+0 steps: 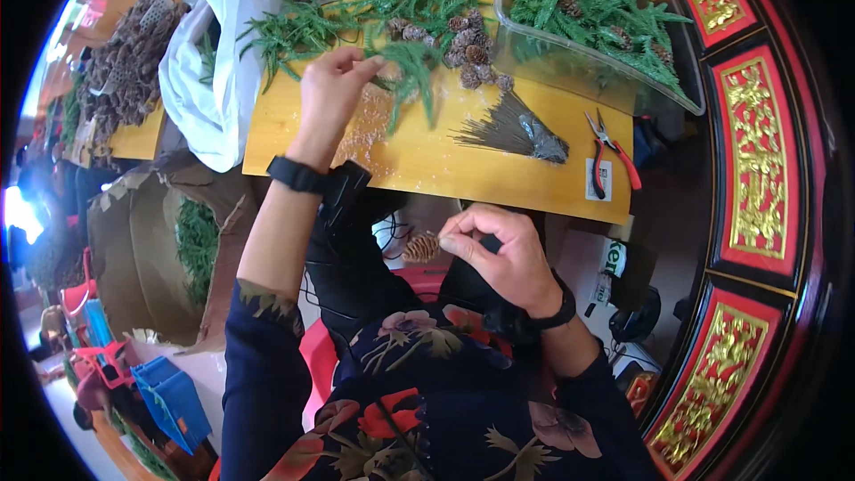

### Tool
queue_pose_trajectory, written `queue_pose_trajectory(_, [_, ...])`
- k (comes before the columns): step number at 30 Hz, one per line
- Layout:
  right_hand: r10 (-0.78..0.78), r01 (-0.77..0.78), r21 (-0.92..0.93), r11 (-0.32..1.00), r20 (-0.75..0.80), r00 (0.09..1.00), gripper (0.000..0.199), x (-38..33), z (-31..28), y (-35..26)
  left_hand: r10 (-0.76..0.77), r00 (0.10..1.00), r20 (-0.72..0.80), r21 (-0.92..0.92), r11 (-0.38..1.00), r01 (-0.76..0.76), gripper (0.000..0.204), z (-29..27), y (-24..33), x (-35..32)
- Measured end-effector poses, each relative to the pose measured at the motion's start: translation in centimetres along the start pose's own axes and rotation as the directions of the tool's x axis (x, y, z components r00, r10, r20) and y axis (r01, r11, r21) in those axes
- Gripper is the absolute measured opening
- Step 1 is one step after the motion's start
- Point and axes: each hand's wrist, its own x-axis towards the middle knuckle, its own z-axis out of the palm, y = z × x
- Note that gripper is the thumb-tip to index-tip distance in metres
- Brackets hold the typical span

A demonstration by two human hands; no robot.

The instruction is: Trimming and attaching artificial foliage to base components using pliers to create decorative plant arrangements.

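My left hand point(337, 89) is raised over the table, its thumb and fingers pinched at the end of a green artificial pine sprig point(410, 71). The sprig is slightly blurred and hangs to the right of the fingers. Lower down, in front of the table edge and above my lap, my right hand point(503, 254) pinches a brown pine cone point(421, 248) at one end between thumb and forefinger. A loose cluster of pine cones point(468, 44) lies on the table just right of the sprig. More green sprigs point(303, 31) spread behind my left hand.
On the yellow table point(427, 165) lie a fan of thin dark wires point(517, 129) and red-handled pliers point(611, 151). A clear bin point(570, 67) of greenery stands at the back right, beside a red and gold carved panel point(757, 160). An open cardboard box point(134, 249) sits at lower left.
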Motion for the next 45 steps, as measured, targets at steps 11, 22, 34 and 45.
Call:
queue_pose_trajectory(11, [0.082, 0.004, 0.291, 0.957, -0.284, 0.955, 0.007, -7.9, 13.0, -2.2, 0.165, 0.956, -0.244, -0.744, 0.600, -0.293, 0.020, -11.6, -4.3, -16.7])
queue_pose_trajectory(22, [-0.084, 0.157, 0.268, 0.950, -0.267, 0.960, 0.004, -20.6, 17.2, -4.9, 0.108, 0.959, -0.261, -0.598, 0.762, -0.249, 0.019, -13.2, -3.6, -36.4])
queue_pose_trajectory(34, [-0.665, 0.606, -0.439, 0.663, 0.023, 0.746, 0.012, -30.4, 18.9, -5.5, 0.332, 0.897, -0.293, -0.592, 0.674, -0.443, 0.017, -12.8, -1.7, -51.7])
queue_pose_trajectory(45, [-0.528, 0.511, -0.232, 0.828, -0.015, 0.849, 0.010, -34.7, 19.8, -3.3, 0.062, 0.993, -0.095, -0.890, 0.442, -0.113, 0.029, -10.5, -1.2, -54.1])
